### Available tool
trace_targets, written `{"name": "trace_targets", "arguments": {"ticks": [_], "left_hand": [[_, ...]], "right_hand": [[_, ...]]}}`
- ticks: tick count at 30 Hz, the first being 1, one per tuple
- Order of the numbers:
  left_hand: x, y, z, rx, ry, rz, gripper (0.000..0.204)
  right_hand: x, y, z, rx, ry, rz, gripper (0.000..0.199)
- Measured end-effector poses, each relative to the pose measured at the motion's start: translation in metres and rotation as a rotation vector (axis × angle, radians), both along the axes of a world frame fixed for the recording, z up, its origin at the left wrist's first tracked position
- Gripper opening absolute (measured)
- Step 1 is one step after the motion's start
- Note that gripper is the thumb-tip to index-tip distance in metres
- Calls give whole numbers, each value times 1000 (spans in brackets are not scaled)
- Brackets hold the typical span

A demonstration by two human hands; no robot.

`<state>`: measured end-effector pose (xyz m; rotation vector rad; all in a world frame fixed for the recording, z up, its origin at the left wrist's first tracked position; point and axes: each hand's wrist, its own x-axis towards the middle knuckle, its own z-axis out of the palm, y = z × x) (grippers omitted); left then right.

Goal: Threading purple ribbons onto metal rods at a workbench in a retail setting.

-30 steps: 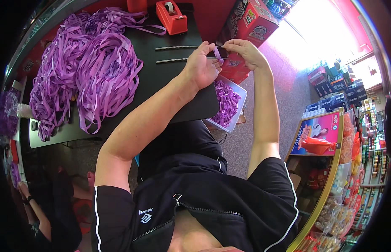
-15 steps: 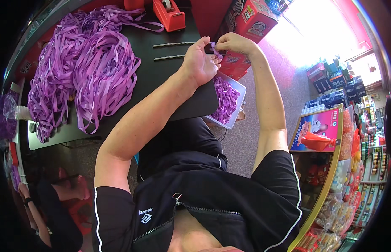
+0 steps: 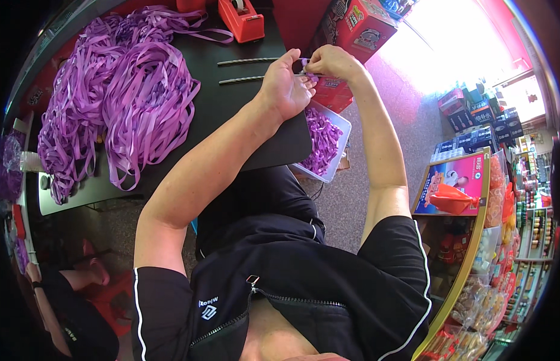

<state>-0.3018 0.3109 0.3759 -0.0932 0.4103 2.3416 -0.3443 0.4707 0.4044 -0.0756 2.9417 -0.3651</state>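
Two twisted metal rods, the upper rod [image 3: 244,61] and the lower rod [image 3: 238,80], lie side by side over the black table, their right ends reaching past its edge between my hands. A short piece of purple ribbon [image 3: 304,62] is at those ends. My right hand [image 3: 335,63] pinches the ribbon from the right; its fingertips partly hide it. My left hand [image 3: 284,89] is beside the rods with its palm turned up, thumb raised and apart from the bent fingers, which are close to the ribbon. Nothing shows gripped in it.
A big heap of long purple ribbons [image 3: 150,102] covers the left of the black table [image 3: 223,114]. A red tape dispenser [image 3: 242,23] stands at its far edge. Below the table's right corner is a clear plastic bin [image 3: 342,147] of purple ribbon pieces. Another person's arm [image 3: 48,307] shows lower left.
My right hand has shifted slightly left and down, its fingers closer to the rods and covering more of the ribbon. My left hand stays almost where it was. The other person's leg has moved.
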Motion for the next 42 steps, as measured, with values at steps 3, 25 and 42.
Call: {"name": "trace_targets", "arguments": {"ticks": [3,25,42], "left_hand": [[0,-1,-2,6,31,19,60],[4,0,1,-24,121,-7,67],[5,-3,3,-62,67,61,74]], "right_hand": [[9,-18,2,102,23,-93,33],[21,74,-97,-1024,401,-167,29],[8,-18,-158,-2340,-354,161,46]]}}
